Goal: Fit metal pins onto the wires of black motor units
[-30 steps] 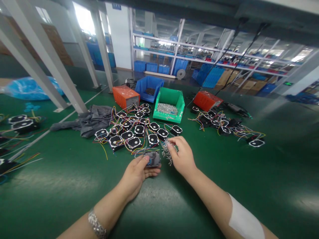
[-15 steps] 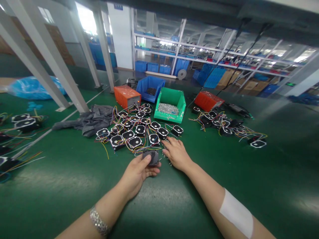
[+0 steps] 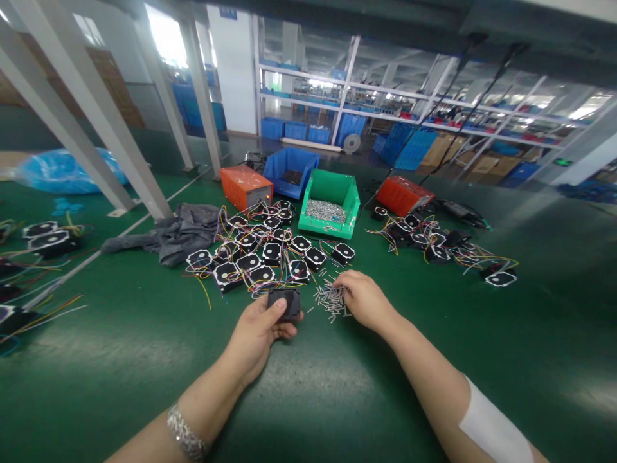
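Note:
My left hand [image 3: 263,325] grips a small black motor [image 3: 285,303], thumb across its face and fingers beneath. Just right of it, a loose pile of silvery screws [image 3: 330,301] lies on the green surface. At the pile's right edge is my right hand [image 3: 365,297], its fingers bent down and closed among the screws; the fingertips are partly hidden, so what they hold is unclear. Behind both hands spreads a heap of black motors [image 3: 248,262] with white-edged faces and coloured wires.
A green bin [image 3: 329,225] of screws stands behind the heap, beside a blue bin [image 3: 292,168]. Orange boxes [image 3: 245,186] flank them. More wired motors [image 3: 436,253] lie at right and far left. A grey cloth [image 3: 186,231] lies near metal posts [image 3: 99,109].
My right hand has drawn right and slightly back, curling its fingers and uncovering the screw pile. My left hand has shifted a little left with the motor.

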